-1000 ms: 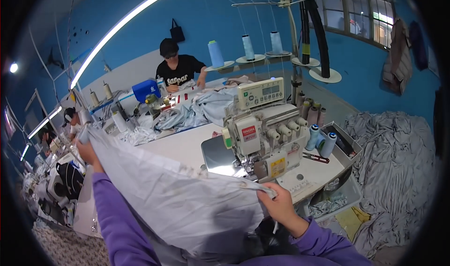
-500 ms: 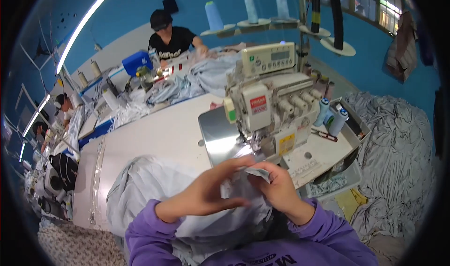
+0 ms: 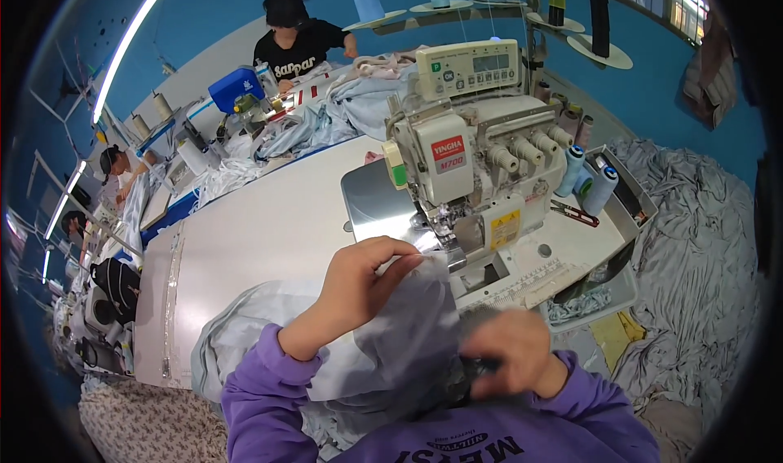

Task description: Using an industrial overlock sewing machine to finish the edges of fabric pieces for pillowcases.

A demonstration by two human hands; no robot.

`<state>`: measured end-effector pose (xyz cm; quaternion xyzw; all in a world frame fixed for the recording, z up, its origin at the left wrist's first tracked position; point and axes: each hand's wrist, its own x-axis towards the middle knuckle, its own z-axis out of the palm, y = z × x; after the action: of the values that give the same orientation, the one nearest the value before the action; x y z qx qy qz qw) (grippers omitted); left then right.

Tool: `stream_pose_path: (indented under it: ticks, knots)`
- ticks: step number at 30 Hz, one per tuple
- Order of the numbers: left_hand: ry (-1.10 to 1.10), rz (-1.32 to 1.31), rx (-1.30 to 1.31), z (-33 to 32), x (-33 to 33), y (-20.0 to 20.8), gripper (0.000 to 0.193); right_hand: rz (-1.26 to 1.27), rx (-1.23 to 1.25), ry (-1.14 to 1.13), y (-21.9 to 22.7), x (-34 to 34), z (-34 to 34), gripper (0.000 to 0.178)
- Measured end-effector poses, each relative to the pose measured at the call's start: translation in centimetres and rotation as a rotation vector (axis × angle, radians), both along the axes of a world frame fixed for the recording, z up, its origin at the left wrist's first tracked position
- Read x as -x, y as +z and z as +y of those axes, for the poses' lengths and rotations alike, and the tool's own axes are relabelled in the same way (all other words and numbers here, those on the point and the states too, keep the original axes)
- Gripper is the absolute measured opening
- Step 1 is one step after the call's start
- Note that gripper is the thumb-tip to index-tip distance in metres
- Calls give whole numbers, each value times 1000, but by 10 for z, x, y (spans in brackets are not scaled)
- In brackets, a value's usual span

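We see pale cloth (image 3: 408,324) pinched at its edge by fingers of the left hand (image 3: 351,292); the blurred right hand (image 3: 512,350) has a grip we cannot tell. That edge lies just beside the sewing machine (image 3: 481,169), seemingly positioned; we discern no finished seam.

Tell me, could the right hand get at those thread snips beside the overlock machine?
Probably yes: the thread snips lie uncovered on the tabletop, and nothing seems to stand between them and the right hand.
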<state>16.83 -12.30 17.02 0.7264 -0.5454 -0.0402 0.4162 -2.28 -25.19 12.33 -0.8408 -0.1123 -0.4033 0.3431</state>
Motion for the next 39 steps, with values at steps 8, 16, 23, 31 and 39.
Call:
stream_pose_path:
  ticks: [8, 16, 23, 31, 39]
  knots:
    - [51, -28, 39, -21, 11, -3, 11, 250, -635, -143, -9, -59, -30, 12]
    - [1, -283, 9, -21, -2, -4, 14, 327, -756, -194, 6, -67, -32, 13]
    - [37, -318, 47, -29, -10, -10, 13, 374, -748, -210, 7, -77, -41, 12]
    - [72, -304, 38, -32, -10, -9, 11, 356, -744, -268, 2, -75, -42, 11]
    - [27, -363, 96, -31, -8, -6, 14, 197, -71, -503, -17, -15, -23, 28]
